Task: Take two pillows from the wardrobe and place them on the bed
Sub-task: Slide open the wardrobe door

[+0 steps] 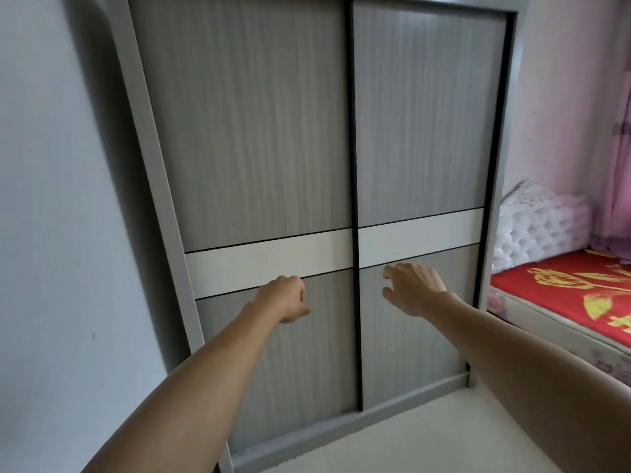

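A grey wardrobe (252, 131) with two sliding doors fills the middle of the head view; both doors are closed, so no pillow shows. A white band crosses each door at waist height. My left hand (285, 298) is stretched toward the left door just below the band, fingers curled in and holding nothing. My right hand (411, 288) reaches toward the right door near the black centre strip, fingers spread and empty. The bed (560, 295) with a red and gold cover stands at the right.
A pale wall (51, 199) flanks the wardrobe on the left. A white tufted headboard (539, 227) and pink curtain (618, 165) stand behind the bed. Light floor tiles (426, 438) run in front of the wardrobe.
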